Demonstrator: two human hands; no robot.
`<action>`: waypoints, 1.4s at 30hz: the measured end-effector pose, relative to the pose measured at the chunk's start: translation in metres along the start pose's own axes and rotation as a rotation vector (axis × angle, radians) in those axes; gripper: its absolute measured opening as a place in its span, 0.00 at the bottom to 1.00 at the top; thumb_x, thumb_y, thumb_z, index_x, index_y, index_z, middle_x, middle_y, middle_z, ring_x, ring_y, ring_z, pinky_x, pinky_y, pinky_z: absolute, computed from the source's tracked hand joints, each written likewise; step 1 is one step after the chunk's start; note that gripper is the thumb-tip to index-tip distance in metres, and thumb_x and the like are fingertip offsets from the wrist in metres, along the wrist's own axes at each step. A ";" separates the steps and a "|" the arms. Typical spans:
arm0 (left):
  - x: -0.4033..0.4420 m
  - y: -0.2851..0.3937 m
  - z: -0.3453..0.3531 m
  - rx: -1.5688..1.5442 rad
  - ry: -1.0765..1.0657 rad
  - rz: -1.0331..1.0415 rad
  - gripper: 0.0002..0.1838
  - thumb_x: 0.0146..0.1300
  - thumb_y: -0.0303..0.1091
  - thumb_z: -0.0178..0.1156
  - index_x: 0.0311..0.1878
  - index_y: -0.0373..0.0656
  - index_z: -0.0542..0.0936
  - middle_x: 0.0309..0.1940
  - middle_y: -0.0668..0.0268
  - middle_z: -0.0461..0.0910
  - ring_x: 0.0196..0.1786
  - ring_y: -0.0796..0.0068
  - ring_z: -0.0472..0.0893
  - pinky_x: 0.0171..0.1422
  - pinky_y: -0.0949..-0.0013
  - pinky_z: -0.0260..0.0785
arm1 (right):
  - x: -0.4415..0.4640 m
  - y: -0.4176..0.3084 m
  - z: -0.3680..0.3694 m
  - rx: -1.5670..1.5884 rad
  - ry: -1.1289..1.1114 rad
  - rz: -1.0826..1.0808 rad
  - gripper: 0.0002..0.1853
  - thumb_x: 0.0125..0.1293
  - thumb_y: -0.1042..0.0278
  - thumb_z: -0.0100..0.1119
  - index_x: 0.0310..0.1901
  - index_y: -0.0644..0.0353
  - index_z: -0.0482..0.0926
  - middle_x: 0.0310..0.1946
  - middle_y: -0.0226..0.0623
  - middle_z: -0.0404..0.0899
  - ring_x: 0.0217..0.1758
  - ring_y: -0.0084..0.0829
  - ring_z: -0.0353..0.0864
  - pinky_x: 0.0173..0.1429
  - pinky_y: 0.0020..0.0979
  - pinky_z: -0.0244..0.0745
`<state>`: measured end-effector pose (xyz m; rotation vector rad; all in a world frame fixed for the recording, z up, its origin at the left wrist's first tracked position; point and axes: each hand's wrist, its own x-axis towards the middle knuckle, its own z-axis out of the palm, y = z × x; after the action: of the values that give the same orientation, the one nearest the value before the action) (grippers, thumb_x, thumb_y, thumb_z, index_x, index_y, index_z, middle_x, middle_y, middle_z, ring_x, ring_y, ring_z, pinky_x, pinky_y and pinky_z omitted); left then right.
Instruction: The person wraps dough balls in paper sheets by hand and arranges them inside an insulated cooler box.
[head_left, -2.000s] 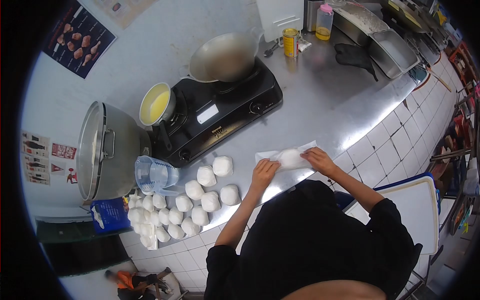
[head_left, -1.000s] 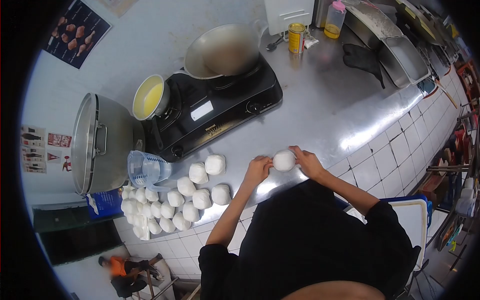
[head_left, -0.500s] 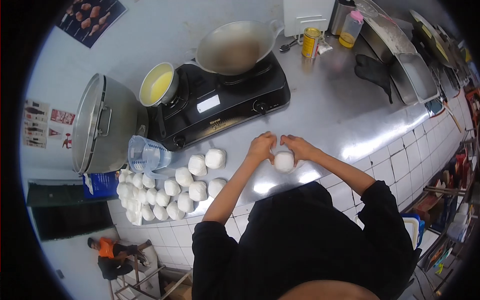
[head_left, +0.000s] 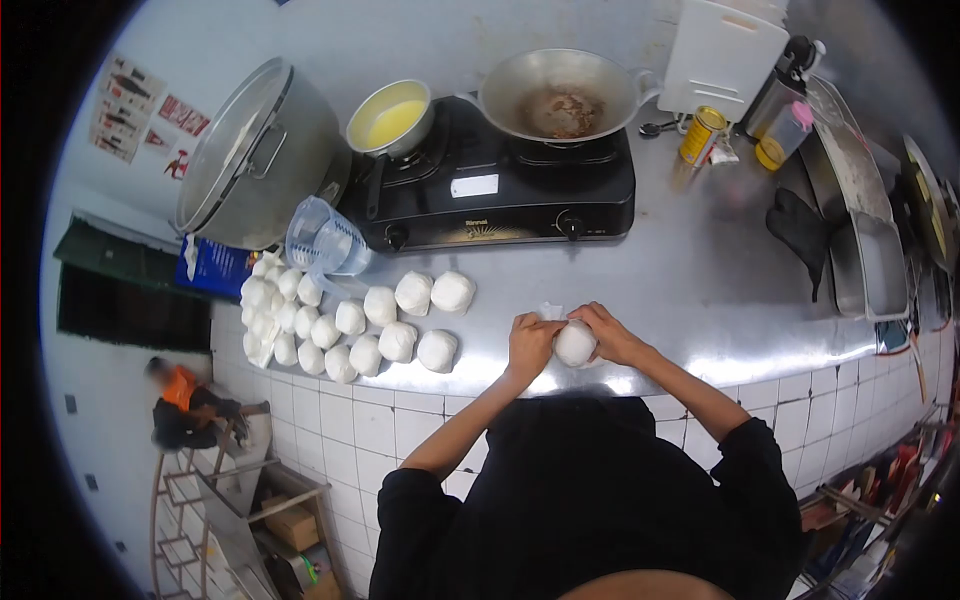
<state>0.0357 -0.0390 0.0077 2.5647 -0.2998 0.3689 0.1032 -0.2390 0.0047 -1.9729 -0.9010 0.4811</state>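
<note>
A round white wrapped ball (head_left: 575, 344) rests at the steel table's front edge, between my two hands. My left hand (head_left: 535, 342) is closed at its left side, fingers bent against the white wrapping. On the ball's upper right, my right hand (head_left: 606, 335) has its fingers curled together on the wrapping. A small flap of white wrapper (head_left: 551, 311) sticks up behind the ball. Several similar white balls stand in rows to the left, the nearest being a white ball (head_left: 437, 351).
Behind are a black two-burner stove (head_left: 500, 205), a wok (head_left: 560, 95), a small pan (head_left: 391, 116), a large pot (head_left: 262, 160) and a measuring jug (head_left: 327, 240). A yellow can (head_left: 702, 137) and metal trays (head_left: 868, 268) stand right. A person (head_left: 185, 408) sits far left.
The view has turned and shifted. Over two seconds the flat wrapper has been gathered around the ball; since the last frame my fingers have closed in on its upper side, and a flap shows behind.
</note>
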 end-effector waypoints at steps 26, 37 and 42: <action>-0.001 -0.023 -0.078 -0.843 0.795 -1.169 0.34 0.73 0.59 0.48 0.40 0.30 0.81 0.35 0.51 0.82 0.39 0.65 0.80 0.48 0.64 0.71 | 0.120 -0.118 0.092 0.330 0.424 0.006 0.15 0.67 0.82 0.49 0.54 0.60 0.70 0.32 0.48 0.84 0.34 0.42 0.85 0.42 0.35 0.78; -0.047 -0.118 -0.151 -0.810 0.560 -1.060 0.28 0.77 0.51 0.41 0.49 0.31 0.76 0.43 0.51 0.78 0.47 0.63 0.77 0.56 0.62 0.69 | 0.166 -0.180 0.205 1.035 0.571 0.237 0.24 0.67 0.69 0.65 0.60 0.57 0.64 0.45 0.44 0.80 0.46 0.28 0.80 0.47 0.29 0.76; -0.070 -0.159 -0.156 -0.457 -0.031 -0.553 0.22 0.76 0.44 0.41 0.52 0.34 0.77 0.47 0.42 0.79 0.51 0.41 0.76 0.59 0.54 0.68 | 0.146 -0.200 0.240 1.119 0.863 0.317 0.26 0.68 0.68 0.64 0.61 0.58 0.61 0.47 0.45 0.78 0.49 0.28 0.79 0.49 0.28 0.76</action>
<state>-0.0166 0.1858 0.0393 2.0878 0.2872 0.0416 -0.0335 0.0747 0.0492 -1.0474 0.2470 0.1716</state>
